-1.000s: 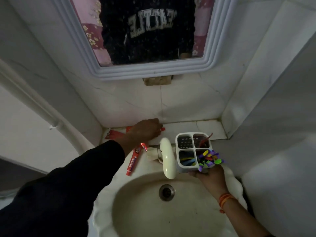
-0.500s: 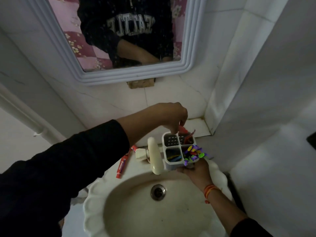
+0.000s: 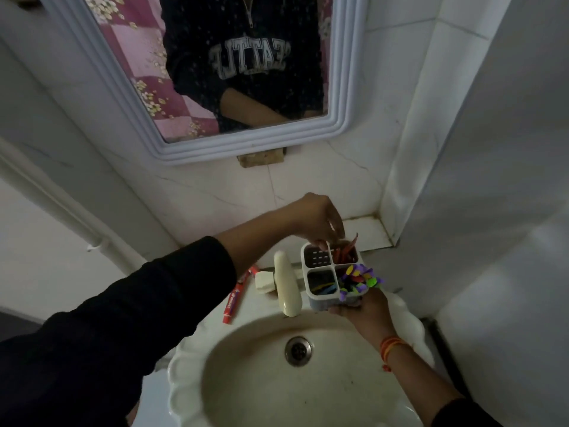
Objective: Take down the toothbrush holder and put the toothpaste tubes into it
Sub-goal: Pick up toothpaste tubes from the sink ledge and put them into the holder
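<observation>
The right hand (image 3: 363, 309) is cupping the white toothbrush holder (image 3: 334, 277) from below, over the sink (image 3: 191, 365); the left hand (image 3: 317, 221) is pinching red toothpaste tubes (image 3: 346, 252) into its back-right compartment; another tube (image 3: 237, 298) is lying beside the tap (image 3: 284, 283).

A white sink (image 3: 184, 374) with a scalloped rim carries the things. On its far-left rim a red toothpaste tube (image 3: 235, 298) lies flat, just left of the cream tap (image 3: 286, 286). A metal drain (image 3: 298, 350) sits in the basin.
</observation>
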{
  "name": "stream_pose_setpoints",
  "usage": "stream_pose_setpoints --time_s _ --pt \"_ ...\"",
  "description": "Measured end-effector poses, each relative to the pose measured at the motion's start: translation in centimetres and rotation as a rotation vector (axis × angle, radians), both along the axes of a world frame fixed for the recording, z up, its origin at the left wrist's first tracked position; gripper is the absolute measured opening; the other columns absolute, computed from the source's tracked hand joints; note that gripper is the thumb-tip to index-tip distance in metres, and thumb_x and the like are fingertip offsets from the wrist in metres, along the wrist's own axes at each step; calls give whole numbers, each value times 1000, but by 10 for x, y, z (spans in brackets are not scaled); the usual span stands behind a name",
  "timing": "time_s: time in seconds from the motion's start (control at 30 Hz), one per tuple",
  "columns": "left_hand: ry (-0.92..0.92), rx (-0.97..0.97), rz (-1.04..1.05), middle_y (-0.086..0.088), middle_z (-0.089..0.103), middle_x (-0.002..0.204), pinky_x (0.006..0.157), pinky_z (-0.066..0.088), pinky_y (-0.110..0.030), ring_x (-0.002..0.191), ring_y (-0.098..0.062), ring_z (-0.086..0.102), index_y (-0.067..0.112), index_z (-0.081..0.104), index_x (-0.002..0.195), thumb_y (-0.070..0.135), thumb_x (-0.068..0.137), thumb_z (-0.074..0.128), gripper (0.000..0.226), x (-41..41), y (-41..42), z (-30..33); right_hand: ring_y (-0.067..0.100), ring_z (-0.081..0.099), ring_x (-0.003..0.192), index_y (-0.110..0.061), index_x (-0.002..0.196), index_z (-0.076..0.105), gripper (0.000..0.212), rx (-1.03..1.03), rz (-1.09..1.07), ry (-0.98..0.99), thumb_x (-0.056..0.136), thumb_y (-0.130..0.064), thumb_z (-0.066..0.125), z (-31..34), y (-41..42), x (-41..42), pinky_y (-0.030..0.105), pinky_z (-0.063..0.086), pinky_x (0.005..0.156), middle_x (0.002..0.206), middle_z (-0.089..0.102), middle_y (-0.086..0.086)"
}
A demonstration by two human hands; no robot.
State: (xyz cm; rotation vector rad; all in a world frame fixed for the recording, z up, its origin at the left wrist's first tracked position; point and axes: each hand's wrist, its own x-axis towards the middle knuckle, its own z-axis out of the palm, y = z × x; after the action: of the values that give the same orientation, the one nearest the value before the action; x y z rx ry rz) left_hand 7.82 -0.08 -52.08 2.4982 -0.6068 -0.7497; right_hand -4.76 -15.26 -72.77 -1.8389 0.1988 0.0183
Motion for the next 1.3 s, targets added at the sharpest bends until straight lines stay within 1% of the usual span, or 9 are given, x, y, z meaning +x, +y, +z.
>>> stream_pose_setpoints --time_s 0.1,0.27,0.47,0.7,0.9,0.97,1.1,1.2,1.3 --pt "-97 -18 122 11 77 73 72 59 -18 66 -3 76 13 81 101 7 85 76 19 19 35 -6 11 68 102 -45 94 65 62 -9 13 -15 48 -16 95 1 0 0 47 58 90 101 73 -13" --pt "-258 319 171 -9 75 118 97 54 -29 109 -24 71 10 77 114 9 80 75 34 46 93 -60 18 68 106 -53 95 66 62 28 1 -12 45 -29 92 0 2 -1 51 59 84 105 73 -7" --pt "-317 501 155 -19 58 129 95 52 -42 118 -37 61 4 63 121 13 90 63 32 47 124 -119 15 69 102 -26 103 71 56 -3 6 5 53 -15 94 -3 2 -1 36 61 83 103 74 -2" --pt "-505 424 132 -5 69 103 78 55 -32 93 -23 70 19 73 98 17 96 55 18 50 131 -151 12 68 98 -26 99 70 51 -92 3 12 56 -13 94 1 3 0 29 52 86 98 74 -4" --pt "-516 324 -58 -10 55 124 74 56 -39 98 -29 67 26 53 144 32 98 55 47 41 109 -108 13 68 100 -24 102 69 53 -52 10 20 58 -7 92 5 5 -1 30 55 86 100 74 -4" --pt "-552 343 -157 -7 56 127 73 55 -37 99 -26 66 29 46 151 38 101 51 50 34 99 -86 10 67 97 -15 106 70 52 -43 15 28 61 -1 89 8 6 -2 17 54 80 100 73 0" --pt "-523 363 -185 -1 69 116 72 44 -29 102 -19 64 26 62 132 48 91 68 47 22 68 -33 -1 58 87 3 111 66 48 -22 53 37 67 14 80 7 5 0 0 46 60 100 68 10" --pt "-490 394 -191 3 72 103 75 54 -32 93 -15 65 25 71 111 46 83 78 36 8 46 1 18 63 95 5 115 63 50 11 53 40 68 19 75 5 3 0 6 50 59 105 67 14" --pt "-379 425 -215 3 75 107 85 57 -31 101 -15 68 21 74 114 31 83 81 34 -1 25 16 16 64 99 -3 114 66 53 -40 49 22 66 11 81 8 3 -1 4 49 69 106 70 8"
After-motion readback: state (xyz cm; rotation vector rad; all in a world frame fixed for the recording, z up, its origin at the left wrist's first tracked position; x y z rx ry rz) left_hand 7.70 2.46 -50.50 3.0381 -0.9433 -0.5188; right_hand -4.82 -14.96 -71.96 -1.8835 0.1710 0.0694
